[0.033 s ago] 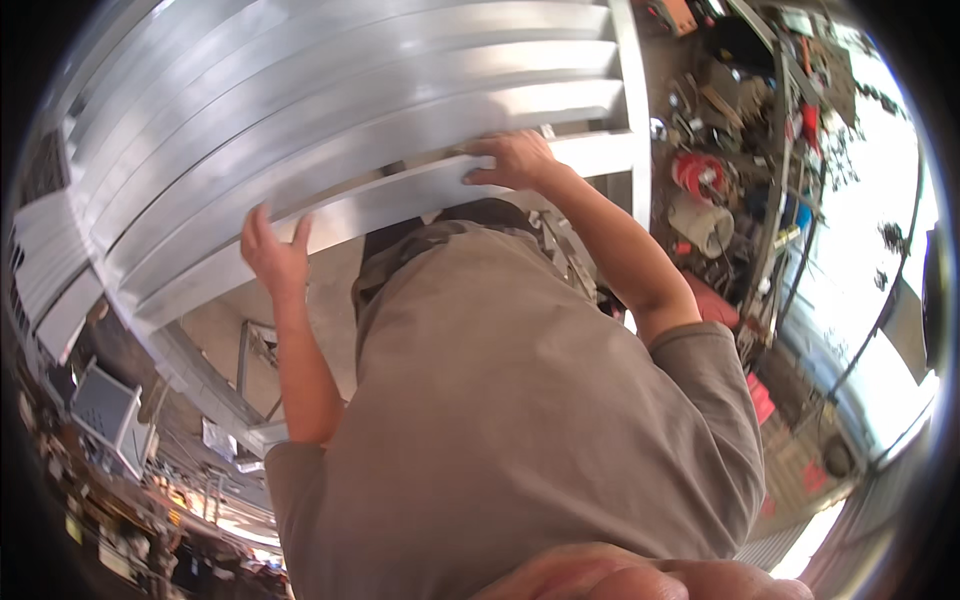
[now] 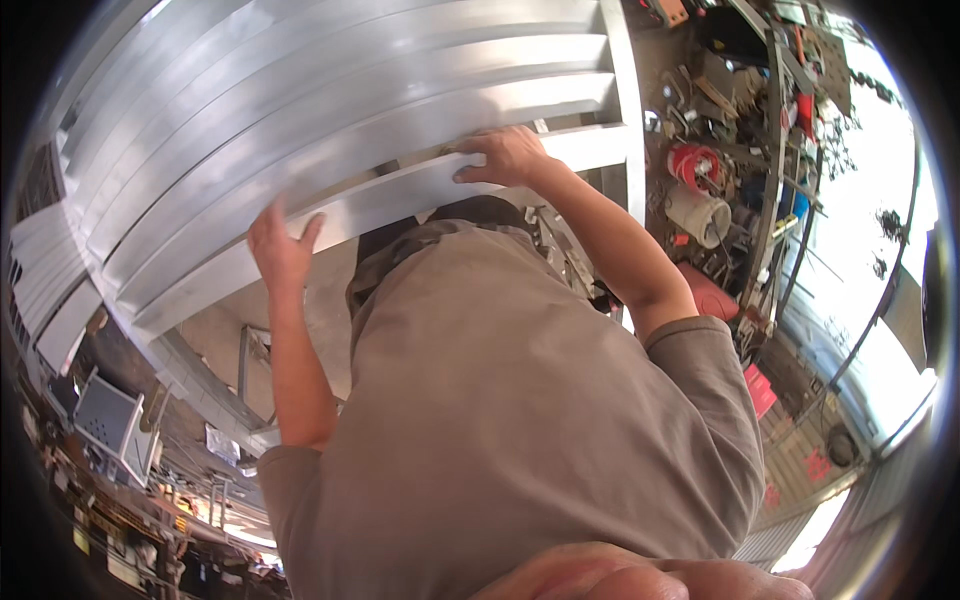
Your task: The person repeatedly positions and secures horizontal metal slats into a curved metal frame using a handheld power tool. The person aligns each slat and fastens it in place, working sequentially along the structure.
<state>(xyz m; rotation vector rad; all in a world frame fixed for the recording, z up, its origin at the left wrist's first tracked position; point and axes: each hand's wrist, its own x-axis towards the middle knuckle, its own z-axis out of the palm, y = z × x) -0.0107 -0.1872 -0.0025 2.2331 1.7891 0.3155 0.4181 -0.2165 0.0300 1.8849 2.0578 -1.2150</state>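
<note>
A slatted frame of bright silvery metal (image 2: 627,90) spreads across the upper left of the view, in front of my body. Its nearest slat (image 2: 385,205) runs crosswise, with a narrow gap behind it on the right half. My right hand (image 2: 508,158) grips this metal slat near its right part, fingers over the top edge and thumb on the near face. Further left, my left hand (image 2: 280,250) lies against the same slat. Its thumb stands apart from the fingers, whose tips are blurred past the top edge.
Cluttered shelving runs along the right, with a red bucket (image 2: 692,165) and a whitish bucket (image 2: 698,215) beside it. At the lower left stands a grey metal cart (image 2: 108,412) among assorted gear. Thin metal bars show beneath the frame, near my left forearm.
My left hand has slid slightly right along the slat. My right hand keeps its grip. The whole view has shifted a little.
</note>
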